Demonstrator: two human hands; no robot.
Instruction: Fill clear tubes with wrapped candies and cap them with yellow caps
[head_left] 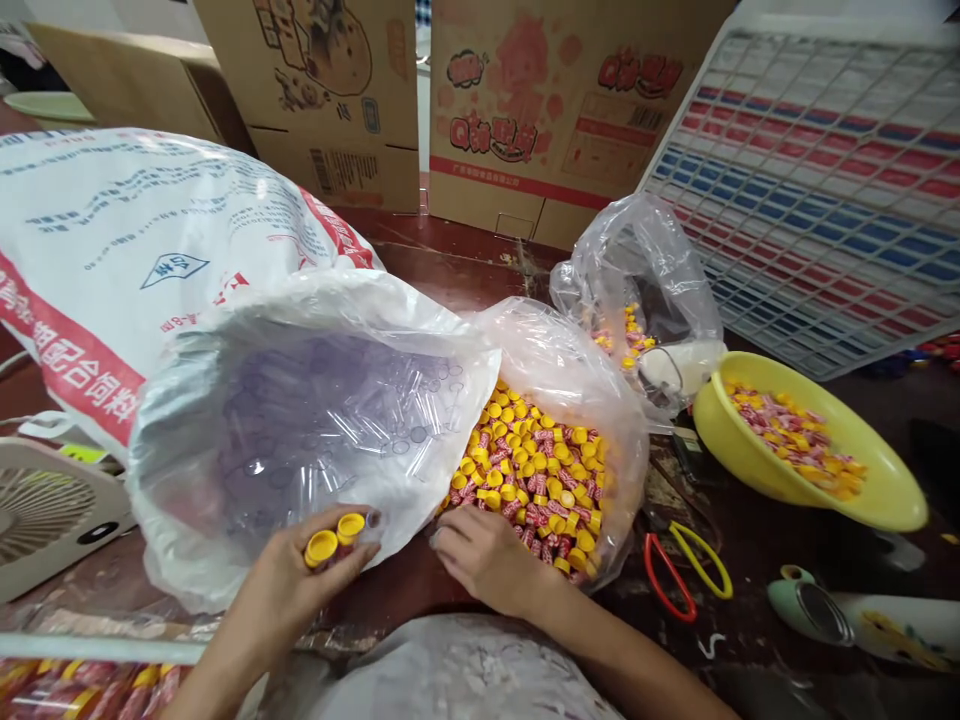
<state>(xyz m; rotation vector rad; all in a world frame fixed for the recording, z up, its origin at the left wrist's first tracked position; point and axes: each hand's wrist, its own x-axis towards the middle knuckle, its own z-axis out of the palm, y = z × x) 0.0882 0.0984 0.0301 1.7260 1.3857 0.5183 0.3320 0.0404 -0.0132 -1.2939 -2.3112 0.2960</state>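
My left hand (326, 560) is closed around small tubes with yellow caps (350, 528), held at the near edge of a white sack (180, 560) whose open mouth shows many clear tubes (337, 430). My right hand (480, 555) rests at the near left edge of a clear bag (626, 430) full of yellow-capped pieces with red and pink wrappers (536, 460). Its fingers are bent down; what they hold, if anything, is hidden. The two hands are apart.
A yellow bowl (892, 490) of similar pieces stands right, near scissors (686, 575) and a bottle (892, 625). Behind are cardboard boxes (555, 120), a wire rack (817, 200) and a smaller clear bag (645, 260). A fan (52, 515) stands left; a tray of filled tubes (90, 690) is lower left.
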